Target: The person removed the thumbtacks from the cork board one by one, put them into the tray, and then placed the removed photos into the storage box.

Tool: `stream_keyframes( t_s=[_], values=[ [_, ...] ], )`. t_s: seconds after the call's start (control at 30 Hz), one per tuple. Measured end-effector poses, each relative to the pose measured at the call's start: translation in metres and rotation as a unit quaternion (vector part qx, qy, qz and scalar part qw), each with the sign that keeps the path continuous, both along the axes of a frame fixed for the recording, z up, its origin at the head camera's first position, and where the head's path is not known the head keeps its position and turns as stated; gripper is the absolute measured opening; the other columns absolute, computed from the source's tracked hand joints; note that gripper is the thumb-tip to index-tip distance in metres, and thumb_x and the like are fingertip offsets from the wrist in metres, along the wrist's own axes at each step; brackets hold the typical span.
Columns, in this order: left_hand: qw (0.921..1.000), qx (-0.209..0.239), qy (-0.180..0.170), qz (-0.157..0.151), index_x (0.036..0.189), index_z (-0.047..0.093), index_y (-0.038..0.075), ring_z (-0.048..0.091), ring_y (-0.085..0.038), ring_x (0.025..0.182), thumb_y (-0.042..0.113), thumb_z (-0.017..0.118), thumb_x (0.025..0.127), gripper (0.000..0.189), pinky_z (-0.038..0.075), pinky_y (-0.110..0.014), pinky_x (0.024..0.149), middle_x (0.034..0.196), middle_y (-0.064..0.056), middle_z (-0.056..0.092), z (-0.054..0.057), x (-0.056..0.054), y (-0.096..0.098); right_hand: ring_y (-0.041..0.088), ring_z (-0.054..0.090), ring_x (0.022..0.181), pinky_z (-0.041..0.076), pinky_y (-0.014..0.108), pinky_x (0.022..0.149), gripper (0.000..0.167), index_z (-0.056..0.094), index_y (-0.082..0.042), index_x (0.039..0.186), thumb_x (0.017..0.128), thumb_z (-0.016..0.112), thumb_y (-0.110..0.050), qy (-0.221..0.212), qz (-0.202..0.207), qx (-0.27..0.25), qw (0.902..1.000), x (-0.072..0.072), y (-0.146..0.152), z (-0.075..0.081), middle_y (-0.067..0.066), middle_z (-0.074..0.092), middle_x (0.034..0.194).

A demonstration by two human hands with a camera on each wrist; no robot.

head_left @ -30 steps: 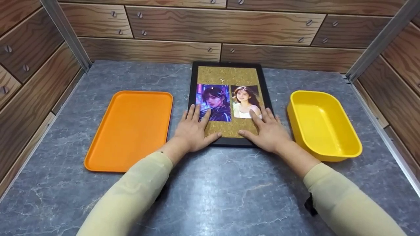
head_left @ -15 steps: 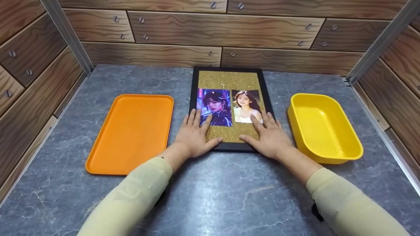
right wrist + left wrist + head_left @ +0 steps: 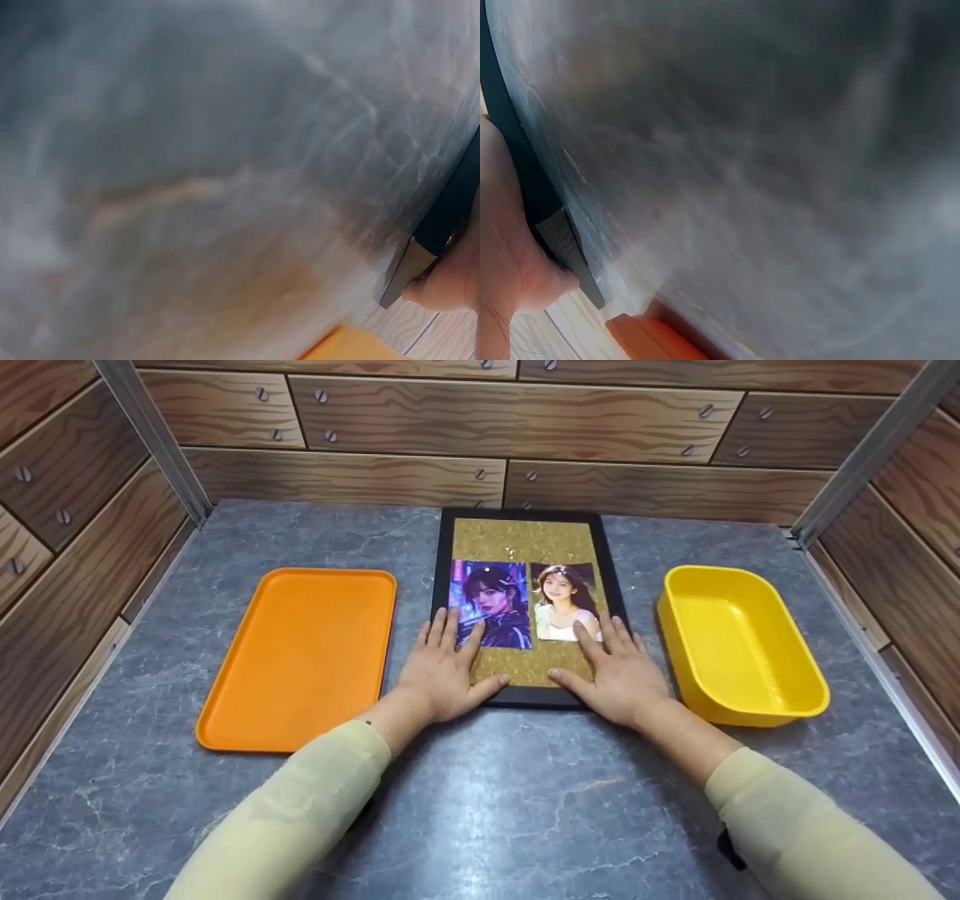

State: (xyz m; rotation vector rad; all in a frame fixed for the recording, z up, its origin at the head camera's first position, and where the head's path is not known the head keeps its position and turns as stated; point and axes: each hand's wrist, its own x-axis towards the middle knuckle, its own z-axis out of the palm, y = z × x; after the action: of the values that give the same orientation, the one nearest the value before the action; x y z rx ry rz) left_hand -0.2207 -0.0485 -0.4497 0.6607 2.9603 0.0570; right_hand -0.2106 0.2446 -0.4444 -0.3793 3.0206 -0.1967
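Observation:
A black-rimmed picture frame [image 3: 532,697] with a cork-like golden backing lies flat on the table, its far edge near the back wall. Two photos sit side by side on it: a purple-blue portrait [image 3: 491,600] and a portrait with a white top [image 3: 561,598]. My left hand [image 3: 442,676] rests on the near left corner, fingers straight and spread, fingertips at the purple photo's lower edge. On the near right corner lies my right hand [image 3: 619,676], also straight-fingered, its index fingertip over the other photo. Both wrist views show the frame's dark side beside the hand.
An orange tray [image 3: 300,660] lies left of the frame. To the right stands a deep yellow container [image 3: 739,652]. Wood-patterned walls [image 3: 420,420] with metal corner posts [image 3: 154,442] enclose the grey marbled table [image 3: 525,810] at the back and sides.
The frame has slid slightly toward me, with both hands keeping their places on its near corners. The tray and container have stayed put; the head view has tilted a little.

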Motion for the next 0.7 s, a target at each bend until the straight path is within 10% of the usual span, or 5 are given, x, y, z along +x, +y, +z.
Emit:
stream_keyframes(
  t_s=[0.7],
  values=[
    [0.9999,0.012,0.002,0.0,0.172,0.007,0.017,-0.003,-0.043,0.161,0.086,0.016,0.098,0.101,0.004,-0.058,0.129,0.173,-0.027,-0.001,-0.001,0.02,0.0,0.046,0.004,0.16,0.008,0.064,0.127,0.108,0.021,-0.012,0.17,0.095,0.027,-0.089,0.002,0.002,0.002,1.0,0.018,0.0,0.0,0.026,0.004,0.174]
  ],
)
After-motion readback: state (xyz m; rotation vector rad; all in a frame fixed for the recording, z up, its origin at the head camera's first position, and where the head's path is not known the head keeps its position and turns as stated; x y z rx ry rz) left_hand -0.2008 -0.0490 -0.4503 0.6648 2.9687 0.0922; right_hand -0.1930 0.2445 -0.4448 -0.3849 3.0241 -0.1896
